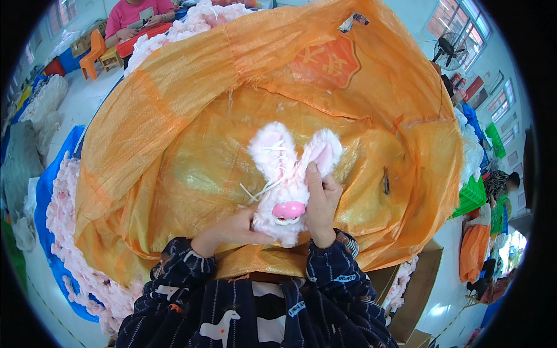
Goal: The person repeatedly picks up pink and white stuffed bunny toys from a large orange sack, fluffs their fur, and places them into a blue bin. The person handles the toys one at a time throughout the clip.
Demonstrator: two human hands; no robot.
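Observation:
A fluffy pale pink plush rabbit [277, 196] is held between my two hands, its long ears pointing away from me. It has a bright pink oval patch near its face, and white cords or ties hang by the ears and at its left side. My left hand [232, 226] grips the lower left of the toy, with its fingertips partly hidden by the fur. On the other side, my right hand [322, 200] closes round the toy's right side, thumb up against the base of the right ear. Beneath lies a large orange woven sack [197, 168].
A small dark tool [386, 181] lies on the sack to the right. Pink plush pieces [64, 203] pile up at the left on blue sheeting. A cardboard box [423, 278] stands near right. Across the far side, a person in pink [136, 16] sits working.

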